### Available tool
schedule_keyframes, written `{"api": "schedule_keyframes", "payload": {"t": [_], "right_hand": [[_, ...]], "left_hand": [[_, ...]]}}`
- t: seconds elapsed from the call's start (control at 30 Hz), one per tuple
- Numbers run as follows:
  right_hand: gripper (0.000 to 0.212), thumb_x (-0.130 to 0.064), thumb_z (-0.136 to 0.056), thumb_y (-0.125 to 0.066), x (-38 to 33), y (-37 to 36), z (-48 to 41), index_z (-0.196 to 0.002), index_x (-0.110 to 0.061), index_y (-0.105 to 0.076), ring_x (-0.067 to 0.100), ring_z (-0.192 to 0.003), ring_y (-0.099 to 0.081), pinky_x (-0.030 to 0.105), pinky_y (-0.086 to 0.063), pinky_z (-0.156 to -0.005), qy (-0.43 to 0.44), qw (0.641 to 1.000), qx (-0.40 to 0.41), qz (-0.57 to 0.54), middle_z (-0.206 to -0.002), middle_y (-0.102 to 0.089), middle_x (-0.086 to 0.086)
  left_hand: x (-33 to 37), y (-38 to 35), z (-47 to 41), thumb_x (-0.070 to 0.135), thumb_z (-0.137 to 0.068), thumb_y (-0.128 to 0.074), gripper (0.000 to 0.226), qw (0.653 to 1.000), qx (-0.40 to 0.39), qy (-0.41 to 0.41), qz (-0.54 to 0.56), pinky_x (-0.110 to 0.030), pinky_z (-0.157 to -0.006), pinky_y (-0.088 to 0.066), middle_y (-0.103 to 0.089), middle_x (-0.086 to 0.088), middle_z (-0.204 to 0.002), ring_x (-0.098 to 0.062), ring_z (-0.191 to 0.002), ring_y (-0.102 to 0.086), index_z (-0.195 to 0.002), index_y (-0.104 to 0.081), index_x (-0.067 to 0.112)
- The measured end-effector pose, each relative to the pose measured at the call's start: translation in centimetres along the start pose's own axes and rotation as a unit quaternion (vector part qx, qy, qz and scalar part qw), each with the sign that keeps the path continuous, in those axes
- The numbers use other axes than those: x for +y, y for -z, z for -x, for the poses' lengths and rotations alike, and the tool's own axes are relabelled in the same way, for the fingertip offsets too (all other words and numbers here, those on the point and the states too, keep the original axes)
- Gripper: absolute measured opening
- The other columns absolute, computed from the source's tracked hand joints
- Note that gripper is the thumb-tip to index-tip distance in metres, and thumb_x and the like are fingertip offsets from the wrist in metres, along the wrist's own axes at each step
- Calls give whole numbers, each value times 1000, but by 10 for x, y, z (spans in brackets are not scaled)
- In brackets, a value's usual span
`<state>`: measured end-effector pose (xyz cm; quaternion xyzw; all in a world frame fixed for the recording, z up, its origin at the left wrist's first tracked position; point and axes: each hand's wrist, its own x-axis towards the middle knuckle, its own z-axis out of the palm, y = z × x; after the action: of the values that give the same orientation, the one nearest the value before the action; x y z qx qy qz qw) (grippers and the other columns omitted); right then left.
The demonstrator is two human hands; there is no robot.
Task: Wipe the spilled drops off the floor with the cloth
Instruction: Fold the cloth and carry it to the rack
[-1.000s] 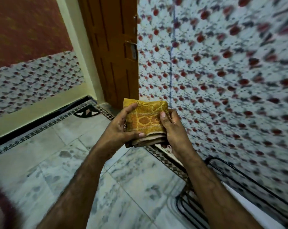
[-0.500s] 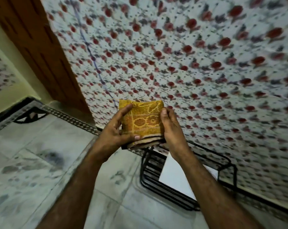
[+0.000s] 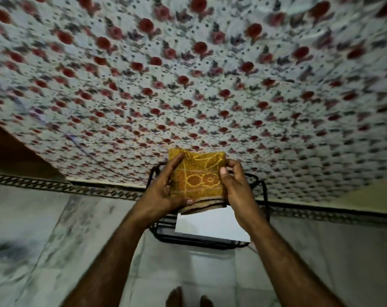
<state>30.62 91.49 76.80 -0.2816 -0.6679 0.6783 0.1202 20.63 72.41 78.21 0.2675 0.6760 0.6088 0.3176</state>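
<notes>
White wall tiles with red flowers [image 3: 210, 74] meet a grey-veined marble floor [image 3: 55, 240] along a dark patterned border strip [image 3: 77, 188]. A black wire rack [image 3: 210, 244], blurred, perhaps holds a white board [image 3: 210, 227].

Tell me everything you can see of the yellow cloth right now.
The cloth is mustard-yellow woven fabric with an orange band of round motifs and a pale beige hem at its lower edge. It is folded into a thick, roughly square pad, held upright in the air before the floral wall, above a black wire rack. The left hand grips its left side; the right hand pinches its right edge. It is not touching the floor.
</notes>
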Motion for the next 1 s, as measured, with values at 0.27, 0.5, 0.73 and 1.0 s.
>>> {"api": "schedule_keyframes", "payload": {"t": [0.27,0.5,0.73,1.0], "right_hand": [[37,-3,-104,-50,60,66,-31,-111,-39,-53,23,-108,-67,45,-61,-88,-88,995,46,-4,-121,-64,0],[40,-4,-101,-51,143,101,-63,-116,-40,-56,27,-105,-70,51,-60,-91,-129,986,101,27,-114,-69,4],[34,-6,-101,-53,243,115,-90,-127,-27,-55,30,-105,-67,56,-57,-92,-164,969,165,81,-115,-68,7],[27,-8,-101,-53,353,133,-120,-121,-26,-55,36,-105,-66,55,-55,-91,-200,947,202,151,-116,-69,14]], "left_hand": [[-63,-52,-68,-7,-79,-77,101,995,-88,45,2,-18,-78,-56,-34,24,-149,12,-110,-60,-149,-32,49],[-149,-93,-115,-7,-79,-75,101,990,-100,95,-2,-38,-71,-61,-44,15,-144,-23,-103,-71,-142,-35,60],[-250,-132,-143,-6,-73,-80,99,986,-77,135,-56,-33,-64,-62,-53,-1,-138,-15,-86,-74,-141,-40,55],[-358,-171,-173,-7,-75,-77,99,972,-95,166,-133,-23,-57,-59,-52,0,-137,-12,-75,-72,-149,-35,44]]}}
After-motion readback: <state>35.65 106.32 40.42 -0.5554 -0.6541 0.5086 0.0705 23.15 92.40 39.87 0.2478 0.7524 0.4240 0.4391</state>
